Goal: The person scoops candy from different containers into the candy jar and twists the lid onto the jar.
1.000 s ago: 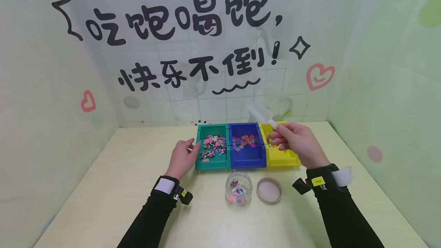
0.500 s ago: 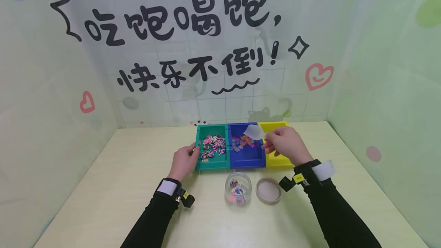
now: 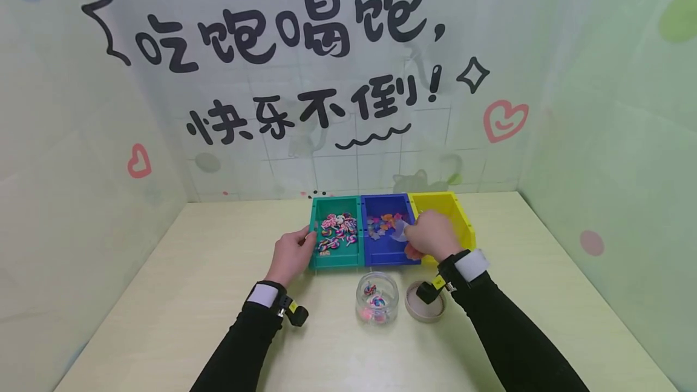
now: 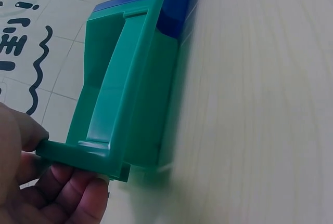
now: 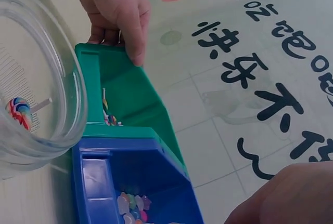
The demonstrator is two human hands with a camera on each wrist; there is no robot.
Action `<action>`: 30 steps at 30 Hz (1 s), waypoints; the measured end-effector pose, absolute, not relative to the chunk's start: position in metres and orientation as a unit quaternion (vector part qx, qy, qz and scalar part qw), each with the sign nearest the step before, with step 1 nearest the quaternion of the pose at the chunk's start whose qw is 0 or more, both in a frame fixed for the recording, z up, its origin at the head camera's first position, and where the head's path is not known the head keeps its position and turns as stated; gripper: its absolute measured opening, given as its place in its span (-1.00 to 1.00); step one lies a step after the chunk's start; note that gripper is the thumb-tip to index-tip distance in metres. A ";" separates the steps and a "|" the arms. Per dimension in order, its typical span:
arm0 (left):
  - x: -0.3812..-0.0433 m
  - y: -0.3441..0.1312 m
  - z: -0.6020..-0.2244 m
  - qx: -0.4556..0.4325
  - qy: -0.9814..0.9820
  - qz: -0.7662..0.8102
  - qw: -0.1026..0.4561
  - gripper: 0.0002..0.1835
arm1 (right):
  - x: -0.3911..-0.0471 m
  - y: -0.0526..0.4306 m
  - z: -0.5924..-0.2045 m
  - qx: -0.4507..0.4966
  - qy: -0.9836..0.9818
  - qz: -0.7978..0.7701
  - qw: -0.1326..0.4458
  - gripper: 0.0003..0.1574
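Note:
My left hand [image 3: 291,254] grips the left wall of a green bin [image 3: 336,262], thumb inside and fingers beneath in the left wrist view [image 4: 78,154]. Lollipop charms [image 3: 339,228] lie in that bin. Joined to it stands a blue bin [image 3: 392,257] with small pastel translucent pieces [image 5: 132,206]. My right hand [image 3: 434,235] pinches the handle of a translucent plastic scoop [image 3: 399,232], whose bowl is down among those pieces. The handle is hidden by the hand. In the right wrist view only part of the right hand [image 5: 291,198] shows.
A yellow bin [image 3: 464,222] adjoins the blue one on the right, partly behind my right hand. In front stand a clear jar [image 3: 377,298] with several lollipop charms and a round lid [image 3: 426,310], partly covered by the right wrist camera. A printed backdrop rises behind the table.
My right hand has moved left and down from over the yellow bin, bringing the scoop into the blue bin. My left hand has closed onto the green bin's wall.

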State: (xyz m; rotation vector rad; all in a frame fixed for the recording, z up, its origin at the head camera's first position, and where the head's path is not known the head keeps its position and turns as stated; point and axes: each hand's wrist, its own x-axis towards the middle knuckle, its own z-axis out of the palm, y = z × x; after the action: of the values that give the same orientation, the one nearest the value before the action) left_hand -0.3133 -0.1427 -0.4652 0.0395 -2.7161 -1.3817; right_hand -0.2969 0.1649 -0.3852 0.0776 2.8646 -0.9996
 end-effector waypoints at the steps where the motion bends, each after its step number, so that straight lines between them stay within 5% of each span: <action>1: -0.313 -0.143 -0.464 0.014 -0.890 -0.454 0.044 -0.48 | -0.299 0.163 -0.387 0.029 0.943 -0.327 0.054 -0.53; 21: -0.314 -0.147 -0.465 0.011 -0.888 -0.459 0.018 -0.44 | -0.316 0.144 -0.419 -0.018 0.961 -0.270 0.047 -0.68; 30: -0.313 -0.148 -0.464 0.015 -0.885 -0.465 0.013 -0.45 | -0.322 0.140 -0.424 -0.006 0.945 -0.319 0.074 -0.47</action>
State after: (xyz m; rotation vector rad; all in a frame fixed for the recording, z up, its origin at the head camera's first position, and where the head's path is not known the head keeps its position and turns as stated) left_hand -0.3132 -0.1480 -0.4640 0.0466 -2.7576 -1.4491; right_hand -0.3215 0.1399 -0.4237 -0.0189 2.8361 -0.9590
